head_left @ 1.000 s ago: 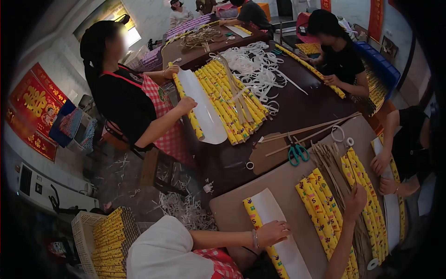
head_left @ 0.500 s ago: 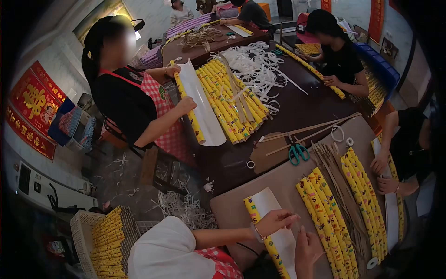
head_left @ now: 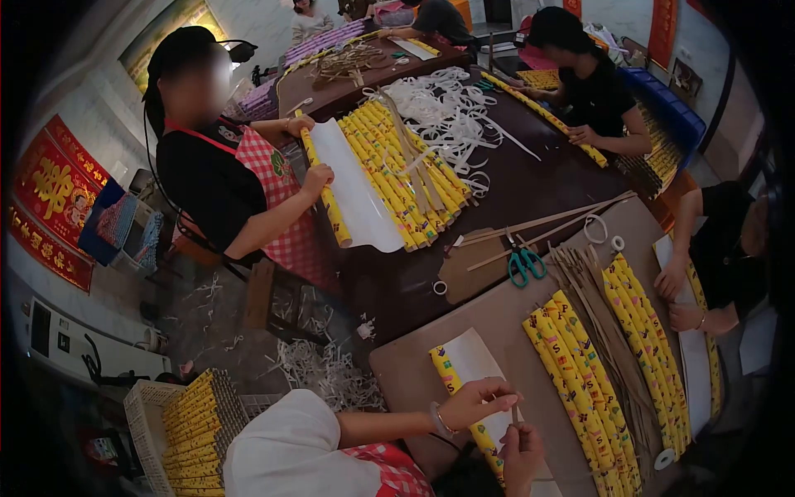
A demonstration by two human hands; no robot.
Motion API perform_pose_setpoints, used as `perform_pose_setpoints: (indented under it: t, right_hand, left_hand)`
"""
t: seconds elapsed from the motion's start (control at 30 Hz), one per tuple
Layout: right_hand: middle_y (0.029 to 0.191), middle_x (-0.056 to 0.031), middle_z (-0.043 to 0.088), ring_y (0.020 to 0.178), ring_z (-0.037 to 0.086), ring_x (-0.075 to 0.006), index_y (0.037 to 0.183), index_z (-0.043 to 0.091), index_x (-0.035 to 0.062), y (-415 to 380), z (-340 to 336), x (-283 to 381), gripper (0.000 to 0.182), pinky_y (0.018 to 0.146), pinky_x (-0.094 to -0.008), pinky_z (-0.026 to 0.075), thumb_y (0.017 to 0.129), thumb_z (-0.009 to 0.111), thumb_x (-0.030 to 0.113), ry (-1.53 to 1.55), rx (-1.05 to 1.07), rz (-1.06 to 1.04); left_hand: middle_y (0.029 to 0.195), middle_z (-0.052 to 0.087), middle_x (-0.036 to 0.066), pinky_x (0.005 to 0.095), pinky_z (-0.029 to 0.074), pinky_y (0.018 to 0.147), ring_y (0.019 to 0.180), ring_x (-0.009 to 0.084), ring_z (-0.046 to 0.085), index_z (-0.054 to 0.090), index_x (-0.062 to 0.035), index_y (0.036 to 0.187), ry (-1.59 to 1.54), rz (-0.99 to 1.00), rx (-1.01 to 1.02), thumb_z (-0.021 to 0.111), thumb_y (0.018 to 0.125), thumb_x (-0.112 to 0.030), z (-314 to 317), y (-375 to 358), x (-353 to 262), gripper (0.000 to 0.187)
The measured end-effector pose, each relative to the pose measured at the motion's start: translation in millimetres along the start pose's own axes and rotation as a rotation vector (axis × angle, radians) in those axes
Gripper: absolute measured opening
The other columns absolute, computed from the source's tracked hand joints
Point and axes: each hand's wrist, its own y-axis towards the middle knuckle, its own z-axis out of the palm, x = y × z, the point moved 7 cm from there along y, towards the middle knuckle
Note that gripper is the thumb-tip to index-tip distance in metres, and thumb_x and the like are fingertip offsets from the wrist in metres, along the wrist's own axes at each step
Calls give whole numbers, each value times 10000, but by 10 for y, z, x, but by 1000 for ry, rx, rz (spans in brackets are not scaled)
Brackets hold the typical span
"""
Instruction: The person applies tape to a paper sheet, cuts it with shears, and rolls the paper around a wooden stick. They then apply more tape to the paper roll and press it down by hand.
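Left hand: our left hand (head_left: pixel 470 402) pinches the white paper sheet (head_left: pixel 474 364).
Right hand: our right hand (head_left: pixel 522 447) grips a thin tan strip (head_left: pixel 514 412), fingers closed.
Roll: the long yellow printed paper roll (head_left: pixel 451 389) lies on the brown surface (head_left: pixel 497 319), under our hands.
Handling: we judge it light and crushable; hold mid-length.
Nearby: loose yellow rolls (head_left: pixel 571 373), well apart.

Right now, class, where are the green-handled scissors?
The green-handled scissors lie mid-right in the head view, on the brown table, just above the near pile of yellow rolls.
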Motion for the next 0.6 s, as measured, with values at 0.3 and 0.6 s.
perform_pose_setpoints:
  t: [0.3, 0.6]
  right_hand:
    - [854, -39, 584, 683, 552, -69, 1092, 537, 3, 118, 325, 307, 217, 566, -213, 463, 892, 589, 67, 144, 91, 34]
    - [916, -72, 598, 685, 606, -141, 1071, 586, 57, 331, 541, 317, 287, 560, -233, 502, 804, 692, 49, -389, -37, -254]
  left_hand:
    - [808, 644, 26, 212, 457, 708, 785, 77, 587, 648, 24, 994, -195, -170, -194, 600, 911, -142, -215, 26, 190, 191]
    - [765, 606, 3, 209, 417, 648, 721, 68, 561, 651, -18, 944, -358, -478, -279, 571, 919, -185, -441, -11, 762, 186]
